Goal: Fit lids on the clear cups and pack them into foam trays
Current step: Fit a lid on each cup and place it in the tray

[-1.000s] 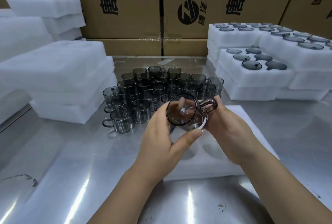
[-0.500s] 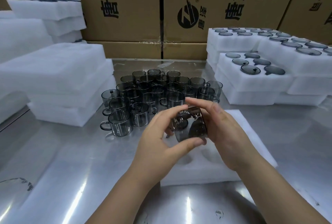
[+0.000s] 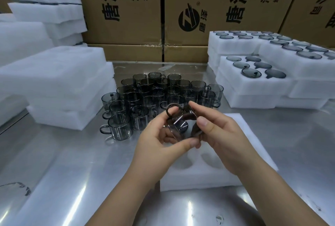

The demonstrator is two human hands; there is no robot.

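**Cup turned in hand above open tray**

Left hand and right hand are both clamped on one smoky clear cup, held tilted just above the foam tray on the steel bench.

Change over the last second: the cup went from mouth-on to side-on, and its loop handle is now upper left. Judged: it is being oriented for a pocket. Lid seating not discernible.

Tray is soft white foam with round wells.

Beyond are loose cups, glossy and cylindrical. Packed trays sit right, cartons behind.
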